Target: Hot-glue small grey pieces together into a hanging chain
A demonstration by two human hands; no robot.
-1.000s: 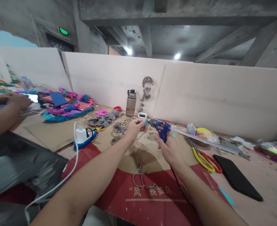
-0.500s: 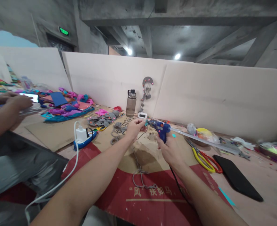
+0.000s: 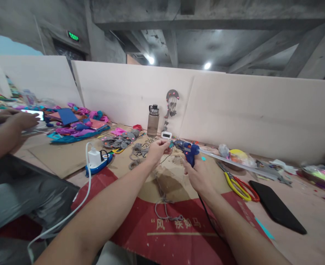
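Note:
A blue hot glue gun (image 3: 189, 150) is gripped in my right hand (image 3: 197, 171), its nozzle pointing left and a long clear glue stick (image 3: 234, 161) sticking out of its back. My left hand (image 3: 159, 150) pinches a small teal piece (image 3: 171, 144) right at the nozzle; whether the two touch I cannot tell. Grey yarn (image 3: 166, 159) hangs from near the left fingers, and a loose tangle of grey yarn (image 3: 166, 211) lies on the red and tan cardboard (image 3: 140, 228) below.
Red-and-yellow-handled scissors (image 3: 241, 187) and a black phone (image 3: 278, 208) lie at right. Behind stand a water bottle (image 3: 153, 121) and a small white timer (image 3: 166, 135). A power strip (image 3: 99, 165) with a white cable is at left, near another person's hands (image 3: 19, 119) holding a phone.
Both hands, the glue gun and the teal piece hold almost the same position. The whole view has shifted very slightly.

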